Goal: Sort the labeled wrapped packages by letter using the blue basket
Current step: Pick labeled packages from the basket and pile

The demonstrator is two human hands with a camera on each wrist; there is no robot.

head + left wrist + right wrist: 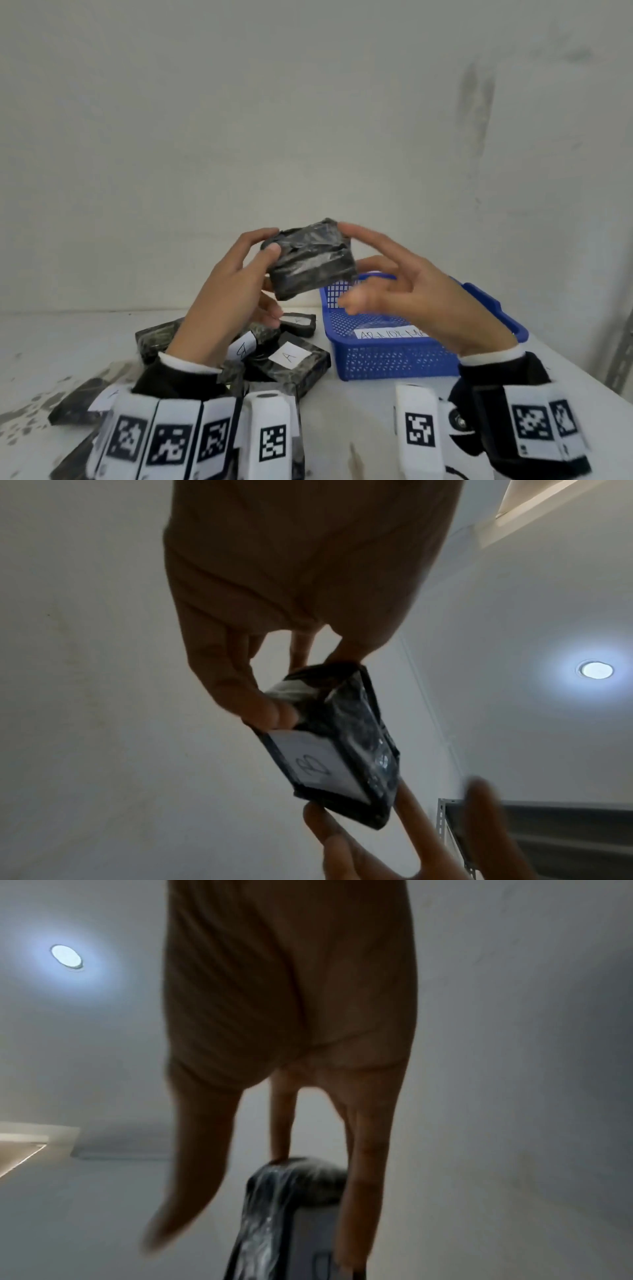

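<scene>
Two hands hold one black wrapped package (pixel 310 258) up in the air, above the table (pixel 376 394) and just left of the blue basket (pixel 394 359); its long axis runs left to right between them; the left hand (pixel 229 291) pinches the left end with thumb and fingers curled on it; the right hand (pixel 421 291) touches the right end with fairly straight, spread fingers, its grip blurred and looser by my reading. On the package's underside, seen from the left wrist, a white label (pixel 316 764) reads B. The basket lies nearer the right hand; it holds one long white label (pixel 390 333) with writing I cannot read, and whether a package lies under it I cannot tell. Several other packages sit piled under the left forearm, one labelled A (pixel 289 356).
</scene>
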